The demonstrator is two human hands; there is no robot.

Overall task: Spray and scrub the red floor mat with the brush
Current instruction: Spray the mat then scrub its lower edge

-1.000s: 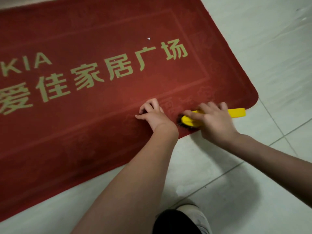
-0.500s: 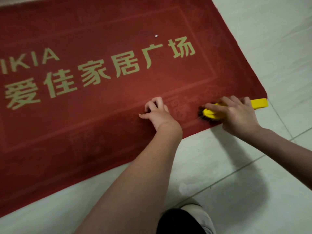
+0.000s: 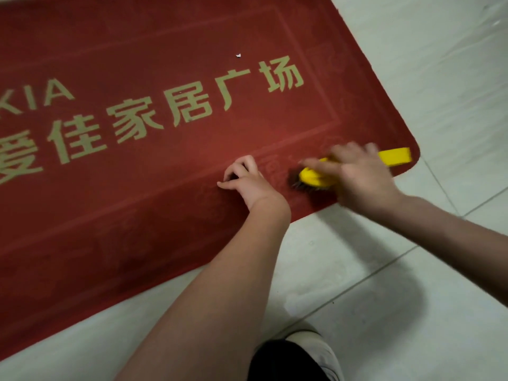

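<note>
Hands at work on a red floor mat (image 3: 137, 215), viewed from above by a head-worn camera. We see the mat lying flat on pale floor tiles (image 3: 439, 78), filling the upper left of the view, its rounded near-right corner toward the right edge. Pale gold lettering (image 3: 192, 108), Latin capitals above a row of Chinese characters, runs across it, and a small white speck (image 3: 238, 55) lies on the pile above the characters.

The right hand (image 3: 360, 177) grips a yellow brush (image 3: 316, 180) from above, fingers wrapped over its back and one finger stretched along the top toward the head. The hand is blurred, so we cannot make out each finger clearly. The brush lies on the mat near that corner, just inside the near edge. Its dark bristles press down on the red pile at the left end, and its flat yellow handle sticks out past the hand to the right, ending close to the mat's corner.

The left hand (image 3: 247, 182) rests on the mat just left of the brush head, close to it but not touching. Its fingers are curled tightly inward with nothing in them, the thumb out to the left and lying against the pile. At the bottom edge we see a pale shoe (image 3: 327, 353) on the tiles.
</note>
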